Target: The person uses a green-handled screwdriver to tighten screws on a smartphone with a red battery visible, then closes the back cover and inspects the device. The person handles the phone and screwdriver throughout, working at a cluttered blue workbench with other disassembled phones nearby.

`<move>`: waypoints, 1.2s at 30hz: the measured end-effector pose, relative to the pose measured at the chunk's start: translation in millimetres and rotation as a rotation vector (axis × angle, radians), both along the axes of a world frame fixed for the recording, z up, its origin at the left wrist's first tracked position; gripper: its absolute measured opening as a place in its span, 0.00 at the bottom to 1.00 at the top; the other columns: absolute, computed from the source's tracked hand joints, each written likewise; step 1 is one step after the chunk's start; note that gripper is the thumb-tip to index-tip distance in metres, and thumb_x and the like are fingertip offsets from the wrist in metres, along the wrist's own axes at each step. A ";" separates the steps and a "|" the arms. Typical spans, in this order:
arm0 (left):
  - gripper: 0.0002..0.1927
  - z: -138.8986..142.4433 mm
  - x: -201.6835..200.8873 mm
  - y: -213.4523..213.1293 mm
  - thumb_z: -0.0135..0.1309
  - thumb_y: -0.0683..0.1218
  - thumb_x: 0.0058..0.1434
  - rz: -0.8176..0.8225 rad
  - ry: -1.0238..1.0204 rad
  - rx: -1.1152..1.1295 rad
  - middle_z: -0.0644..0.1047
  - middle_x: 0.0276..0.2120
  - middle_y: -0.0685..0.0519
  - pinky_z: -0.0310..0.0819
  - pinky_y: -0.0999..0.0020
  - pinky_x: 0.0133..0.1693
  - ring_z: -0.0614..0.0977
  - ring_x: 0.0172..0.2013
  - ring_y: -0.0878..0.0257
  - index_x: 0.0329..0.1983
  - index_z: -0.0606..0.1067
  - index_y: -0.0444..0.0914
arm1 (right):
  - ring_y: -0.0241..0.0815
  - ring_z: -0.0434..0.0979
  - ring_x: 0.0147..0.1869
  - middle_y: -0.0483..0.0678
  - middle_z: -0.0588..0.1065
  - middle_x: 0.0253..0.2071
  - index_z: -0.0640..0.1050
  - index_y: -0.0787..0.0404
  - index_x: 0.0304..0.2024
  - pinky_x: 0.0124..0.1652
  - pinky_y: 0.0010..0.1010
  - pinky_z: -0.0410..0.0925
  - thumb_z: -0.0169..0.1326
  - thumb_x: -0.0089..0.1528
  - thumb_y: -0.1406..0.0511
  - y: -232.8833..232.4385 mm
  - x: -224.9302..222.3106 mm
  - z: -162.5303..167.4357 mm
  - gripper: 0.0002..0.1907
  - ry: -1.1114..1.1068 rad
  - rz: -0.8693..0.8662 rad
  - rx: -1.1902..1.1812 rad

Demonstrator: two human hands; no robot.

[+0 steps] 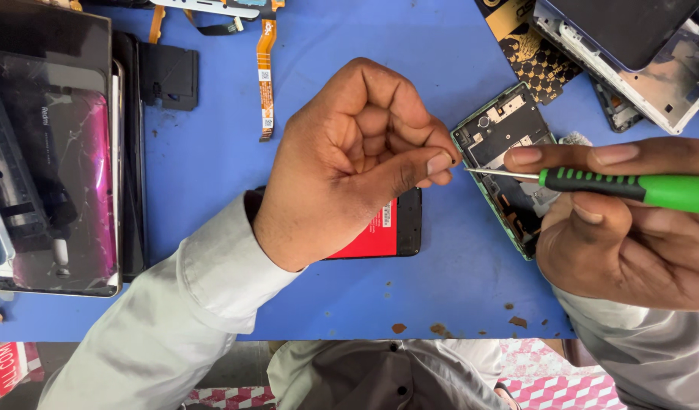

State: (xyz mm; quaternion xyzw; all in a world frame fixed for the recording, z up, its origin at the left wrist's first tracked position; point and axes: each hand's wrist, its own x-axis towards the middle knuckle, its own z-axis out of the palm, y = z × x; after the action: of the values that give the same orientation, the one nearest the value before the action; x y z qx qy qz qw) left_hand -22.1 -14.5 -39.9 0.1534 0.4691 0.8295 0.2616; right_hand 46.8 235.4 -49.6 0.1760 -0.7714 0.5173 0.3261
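A green-handled screwdriver with black grip bands [630, 186] is pinched between the thumb and fingers of the right hand [630, 235], its thin metal tip directed at the pressed-together fingertips [440, 162] of the left hand [349, 163]. Whether anything is held there cannot be told. An opened phone frame with a green rim [501, 148] is seen just behind the tip on the blue tabletop [213, 152]. A red-and-black flat battery [391, 228] lies beneath the left hand.

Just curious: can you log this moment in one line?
left hand: pinched at screwdriver tip | right hand: holds screwdriver | opened phone beneath
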 end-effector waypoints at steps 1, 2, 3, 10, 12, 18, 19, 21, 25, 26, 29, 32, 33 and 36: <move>0.11 0.1 0.8 0.3 0.54 0.29 0.76 -0.002 -0.007 0.002 0.80 0.43 0.45 0.83 0.72 0.52 0.83 0.44 0.66 0.51 0.64 0.32 | 0.49 0.81 0.37 0.65 0.74 0.42 0.72 0.82 0.36 0.41 0.45 0.80 0.53 0.77 0.67 0.2 1.8 -0.2 0.20 -0.010 -0.014 0.014; 0.11 0.2 1.1 0.5 0.54 0.29 0.76 -0.003 -0.008 -0.002 0.80 0.43 0.45 0.82 0.72 0.51 0.84 0.44 0.66 0.51 0.64 0.32 | 0.49 0.81 0.37 0.64 0.74 0.42 0.72 0.82 0.36 0.41 0.45 0.80 0.53 0.77 0.67 0.0 2.2 -0.9 0.20 -0.013 -0.019 0.013; 0.11 0.3 1.6 0.8 0.54 0.29 0.76 -0.001 -0.008 -0.006 0.80 0.43 0.45 0.82 0.73 0.50 0.84 0.43 0.66 0.50 0.64 0.32 | 0.48 0.80 0.36 0.64 0.74 0.42 0.72 0.82 0.36 0.40 0.45 0.80 0.52 0.77 0.67 -0.2 2.7 -1.0 0.20 -0.015 -0.023 0.012; 0.12 -0.3 4.8 1.2 0.56 0.30 0.75 0.010 0.039 -0.018 0.80 0.42 0.45 0.82 0.74 0.47 0.84 0.42 0.67 0.50 0.64 0.32 | 0.48 0.79 0.34 0.65 0.72 0.41 0.72 0.81 0.32 0.38 0.44 0.80 0.52 0.76 0.67 -1.6 -1.9 2.0 0.21 0.038 0.017 0.044; 0.13 -1.5 5.3 0.7 0.57 0.31 0.75 0.010 0.045 -0.027 0.80 0.41 0.45 0.81 0.75 0.46 0.84 0.41 0.67 0.50 0.64 0.32 | 0.49 0.79 0.34 0.65 0.72 0.42 0.72 0.81 0.32 0.38 0.44 0.80 0.52 0.76 0.67 -2.5 -3.2 1.4 0.21 0.057 0.011 0.059; 0.13 -4.2 6.3 0.0 0.59 0.32 0.75 0.005 0.037 -0.009 0.80 0.40 0.46 0.81 0.75 0.46 0.83 0.40 0.68 0.49 0.64 0.33 | 0.50 0.80 0.35 0.65 0.73 0.43 0.73 0.82 0.34 0.39 0.43 0.80 0.52 0.77 0.68 -6.6 -1.2 -2.5 0.20 0.049 0.009 0.064; 0.13 -4.2 6.3 0.0 0.59 0.33 0.75 0.006 0.036 -0.009 0.80 0.40 0.46 0.81 0.75 0.46 0.83 0.40 0.68 0.49 0.64 0.33 | 0.50 0.80 0.36 0.65 0.73 0.43 0.73 0.82 0.34 0.39 0.43 0.80 0.52 0.77 0.68 -6.4 -0.4 -2.3 0.20 0.050 0.009 0.071; 0.13 -4.4 6.0 0.1 0.59 0.33 0.74 0.012 0.046 -0.031 0.80 0.40 0.46 0.82 0.75 0.45 0.83 0.40 0.68 0.49 0.64 0.33 | 0.50 0.80 0.36 0.65 0.73 0.44 0.73 0.82 0.35 0.39 0.43 0.80 0.52 0.77 0.68 -6.0 0.1 -2.7 0.20 0.045 0.012 0.072; 0.14 -3.5 7.2 0.2 0.60 0.33 0.73 0.014 0.057 -0.052 0.81 0.40 0.46 0.83 0.75 0.46 0.84 0.40 0.68 0.48 0.65 0.33 | 0.51 0.81 0.37 0.65 0.73 0.44 0.73 0.83 0.36 0.40 0.43 0.80 0.52 0.77 0.69 -5.1 1.9 -2.8 0.19 0.028 0.013 0.074; 0.14 -3.1 7.8 0.0 0.60 0.32 0.73 0.011 0.056 -0.052 0.81 0.40 0.46 0.83 0.75 0.46 0.84 0.40 0.68 0.48 0.64 0.33 | 0.51 0.81 0.37 0.65 0.73 0.45 0.74 0.83 0.37 0.40 0.43 0.80 0.52 0.77 0.69 -5.2 3.0 -2.6 0.19 0.020 0.013 0.074; 0.14 -2.0 8.5 -0.1 0.59 0.31 0.74 0.013 0.068 -0.044 0.81 0.40 0.46 0.83 0.75 0.47 0.84 0.41 0.67 0.48 0.64 0.32 | 0.51 0.81 0.38 0.64 0.73 0.46 0.74 0.83 0.38 0.41 0.43 0.80 0.52 0.78 0.69 -4.7 5.2 -0.7 0.19 -0.007 0.023 0.067; 0.14 0.1 8.6 -0.8 0.58 0.30 0.72 0.025 0.088 -0.057 0.80 0.40 0.46 0.83 0.74 0.48 0.84 0.41 0.67 0.49 0.64 0.33 | 0.49 0.82 0.39 0.63 0.72 0.48 0.74 0.82 0.39 0.42 0.42 0.81 0.51 0.79 0.69 -5.7 6.1 0.7 0.18 -0.017 0.047 0.072; 0.15 1.1 8.5 -1.4 0.58 0.30 0.72 0.028 0.100 -0.065 0.80 0.39 0.46 0.83 0.74 0.48 0.84 0.41 0.67 0.49 0.64 0.33 | 0.48 0.82 0.39 0.63 0.72 0.48 0.74 0.82 0.39 0.43 0.41 0.81 0.51 0.79 0.70 -6.4 6.3 1.3 0.18 -0.014 0.055 0.079; 0.14 5.6 8.8 -3.4 0.57 0.31 0.72 0.032 0.142 -0.095 0.80 0.39 0.47 0.83 0.75 0.48 0.84 0.41 0.68 0.49 0.63 0.34 | 0.48 0.82 0.38 0.62 0.72 0.49 0.75 0.81 0.39 0.42 0.40 0.80 0.50 0.80 0.71 -8.7 5.6 2.5 0.17 -0.008 0.065 0.115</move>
State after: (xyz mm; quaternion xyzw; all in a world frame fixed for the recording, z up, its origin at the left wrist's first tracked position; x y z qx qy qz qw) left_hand -13.3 -17.9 -34.2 0.1916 0.5276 0.7974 0.2216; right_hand 52.3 226.6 -47.2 0.2173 -0.7951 0.4831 0.2954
